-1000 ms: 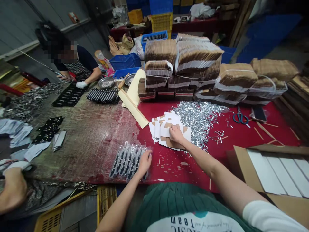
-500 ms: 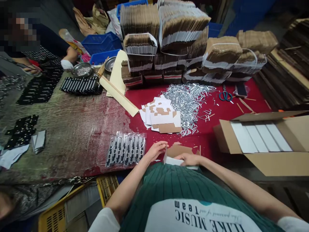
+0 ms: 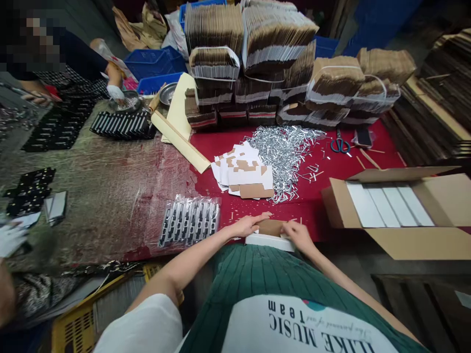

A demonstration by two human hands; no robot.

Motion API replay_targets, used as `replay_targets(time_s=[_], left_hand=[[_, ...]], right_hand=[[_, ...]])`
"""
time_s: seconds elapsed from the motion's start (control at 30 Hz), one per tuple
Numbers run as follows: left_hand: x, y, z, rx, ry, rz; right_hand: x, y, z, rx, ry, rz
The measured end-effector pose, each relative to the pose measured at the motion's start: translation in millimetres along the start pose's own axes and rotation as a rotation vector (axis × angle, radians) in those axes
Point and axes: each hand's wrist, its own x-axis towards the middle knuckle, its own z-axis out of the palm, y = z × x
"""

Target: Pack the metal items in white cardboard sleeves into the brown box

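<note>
Against the front of my green apron, at the table's near edge, sits a small carton (image 3: pixel 270 241), white outside and brown inside, with its top open. My left hand (image 3: pixel 247 226) holds its left end, fingers reaching over the back edge. At the right end, my right hand (image 3: pixel 299 235) has its fingers bent around the carton's side. Left of my hands lies a clear plastic bag of metal-and-black hardware parts (image 3: pixel 189 221). Flat white-and-brown carton blanks (image 3: pixel 250 175) are piled beyond the hands, beside a heap of bent metal pins (image 3: pixel 281 152).
An open shipping box (image 3: pixel 397 242) with several white cartons stands on the right. Scissors (image 3: pixel 340 145) and a phone-like dark object (image 3: pixel 363 137) lie behind it. Bundled cardboard (image 3: pixel 215 29) forms a wall at the back. Co-workers' hands, one gloved (image 3: pixel 11 239), are on the left.
My left hand has moved its fingers over the carton's back edge. My right hand has shifted from its front to its right end. A co-worker's gloved hand has come in at left.
</note>
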Motion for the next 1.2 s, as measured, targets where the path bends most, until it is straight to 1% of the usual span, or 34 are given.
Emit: replay_targets(time_s=[0.03,0.07,0.1,0.13,0.17,0.2,0.23,0.27,0.3,0.33,0.37,0.4,0.43,0.47,0.5,0.53,0.57,0.6,0.63,0.7,0.73,0.77,0.83,0.87,0.9,0.93,0.97,1.0,1.03,1.07,1.1,1.13,1.17,1.2], left_hand=[[-1,3,-2.7,0.052,-0.082,0.018],[-1,5,-5.0,0.081,-0.160,0.010],[2,6,-6.7,0.094,-0.229,-0.013],[6,8,-7.4,0.105,-0.285,-0.044],[11,9,-7.2,0.130,-0.327,-0.084],[17,10,-6.2,0.181,-0.355,-0.130],[22,11,-4.6,0.255,-0.365,-0.180],[27,11,-3.0,0.336,-0.353,-0.226],[29,10,-1.6,0.404,-0.319,-0.264],[28,8,-0.6,0.439,-0.271,-0.292],[25,4,0.0,0.429,-0.207,-0.307],[20,-1,0.8,0.375,-0.125,-0.316],[14,-7,2.1,0.286,-0.021,-0.332],[10,-12,4.6,0.179,0.106,-0.361],[7,-17,8.5,0.064,0.237,-0.394],[6,-20,13.6,-0.044,0.359,-0.423],[7,-22,19.6,-0.132,0.454,-0.443],[10,-22,25.5,-0.188,0.502,-0.443],[12,-21,30.5,-0.203,0.504,-0.428],[10,-20,34.8,-0.111,0.480,-0.441],[4,-21,33.4,-0.018,0.508,-0.486],[-5,-23,29.8,0.097,0.568,-0.545],[-32,-32,18.8,0.359,0.762,-0.688],[-47,-38,13.2,0.490,0.845,-0.748],[-60,-44,8.7,0.613,0.894,-0.790],[-72,-50,6.0,0.720,0.906,-0.819],[-80,-55,5.3,0.805,0.890,-0.836],[-85,-60,6.6,0.868,0.856,-0.836],[-86,-62,9.4,0.910,0.811,-0.821],[-84,-64,13.0,0.936,0.762,-0.795],[-78,-64,16.8,0.949,0.707,-0.765],[-71,-63,20.3,0.949,0.647,-0.736],[-63,-62,23.2,0.939,0.586,-0.709],[-54,-60,25.2,0.923,0.530,-0.684]], right_hand=[[3,4,-2,0.048,0.030,0.057],[8,7,-3,0.077,0.002,0.087],[13,9,-4,0.092,-0.098,0.088],[18,9,-4,0.092,-0.244,0.071],[23,9,-3,0.075,-0.387,0.050],[29,7,-1,0.037,-0.487,0.035],[33,6,1,-0.015,-0.536,0.027],[37,4,2,-0.066,-0.537,0.022],[40,2,2,-0.106,-0.488,0.022],[42,1,1,-0.125,-0.392,0.036],[42,0,0,-0.116,-0.269,0.073],[42,-1,-2,-0.076,-0.144,0.127],[41,-3,-2,-0.012,-0.047,0.188],[41,-6,0,0.066,-0.002,0.236],[41,-11,5,0.146,-0.021,0.256],[42,-18,12,0.212,-0.072,0.243],[45,-26,20,0.248,-0.107,0.207],[50,-36,30,0.241,-0.096,0.160],[57,-45,41,0.180,-0.040,0.112],[72,-59,58,-0.067,0.073,0.012],[79,-61,64,-0.221,0.064,-0.039],[85,-60,68,-0.370,0.003,-0.098],[89,-50,69,-0.573,-0.179,-0.227],[87,-43,66,-0.600,-0.262,-0.297],[83,-35,62,-0.579,-0.316,-0.376],[79,-26,56,-0.523,-0.331,-0.451],[75,-18,49,-0.450,-0.296,-0.502],[72,-10,40,-0.384,-0.209,-0.501],[72,-2,29,-0.339,-0.074,-0.438],[75,6,19,-0.321,0.097,-0.314],[81,15,8,-0.324,0.271,-0.142],[90,25,-2,-0.342,0.413,0.053],[100,35,-10,-0.370,0.484,0.245],[111,46,-17,-0.398,0.485,0.410]])
